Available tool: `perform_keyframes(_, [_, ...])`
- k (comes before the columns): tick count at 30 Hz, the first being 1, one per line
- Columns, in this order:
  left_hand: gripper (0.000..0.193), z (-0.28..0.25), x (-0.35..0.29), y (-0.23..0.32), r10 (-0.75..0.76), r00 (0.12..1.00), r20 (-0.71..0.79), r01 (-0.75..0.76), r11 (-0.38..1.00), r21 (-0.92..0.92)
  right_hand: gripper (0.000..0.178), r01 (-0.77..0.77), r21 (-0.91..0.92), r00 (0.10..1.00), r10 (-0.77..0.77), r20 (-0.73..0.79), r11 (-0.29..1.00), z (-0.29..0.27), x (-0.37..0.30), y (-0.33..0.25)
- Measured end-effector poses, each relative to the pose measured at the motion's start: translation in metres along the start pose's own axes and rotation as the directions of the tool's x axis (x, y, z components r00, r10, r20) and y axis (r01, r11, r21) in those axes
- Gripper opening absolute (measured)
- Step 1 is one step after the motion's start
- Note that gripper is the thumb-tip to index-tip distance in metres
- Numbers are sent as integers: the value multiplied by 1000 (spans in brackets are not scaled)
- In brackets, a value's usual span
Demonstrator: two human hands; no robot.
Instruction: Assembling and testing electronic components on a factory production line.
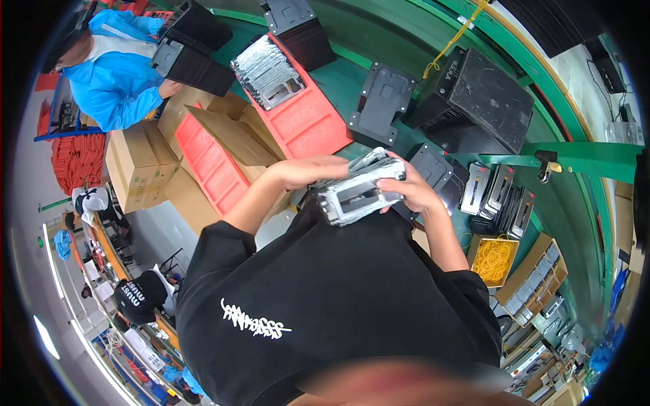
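Note:
I hold a stack of silver rectangular metal frames (353, 195) in front of my chest, tilted, with an oblong opening through the front one. My right hand (414, 191) grips its right end, thumb across the near face. At the far left side of the stack, my left hand (310, 172) is closed against the frames, its fingertips smeared by motion and partly hidden. Just beyond, a red plastic tray (308, 122) carries a row of similar silver frames (265, 70) at its far end.
Black plates (380, 101) and a large black block (484, 101) stand on the green bench. An open cardboard box (233, 132) holds another red tray (211, 162). Silver-topped parts (497, 193) and a box of yellow bands (493, 260) lie at right. A blue-jacketed person (115, 74) handles black parts at far left.

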State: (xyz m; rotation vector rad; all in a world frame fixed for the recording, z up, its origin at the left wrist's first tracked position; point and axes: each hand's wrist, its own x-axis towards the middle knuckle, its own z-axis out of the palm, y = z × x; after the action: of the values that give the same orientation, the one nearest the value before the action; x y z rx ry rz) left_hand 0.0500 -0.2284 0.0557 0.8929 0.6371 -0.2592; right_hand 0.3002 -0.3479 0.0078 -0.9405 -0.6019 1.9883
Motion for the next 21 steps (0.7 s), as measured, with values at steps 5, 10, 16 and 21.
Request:
perform_keyframes(5, [80, 0, -1, -3, -48, 998, -44, 62, 899, 433, 88, -153, -109, 988, 147, -54, 982, 37, 20, 14])
perform_keyframes(10, [87, -12, -10, -21, -94, 995, -27, 98, 966, 239, 83, -220, -64, 975, 219, -25, 973, 48, 30, 16])
perform_keyframes(16, [80, -95, -41, -60, -60, 993, -104, 42, 985, -166, 65, -59, -68, 998, 57, -40, 996, 36, 31, 2])
perform_keyframes(21, [79, -170, -52, -44, -37, 903, -429, 57, 998, 32, 52, 128, -45, 983, -133, -123, 991, 4, -4, 4])
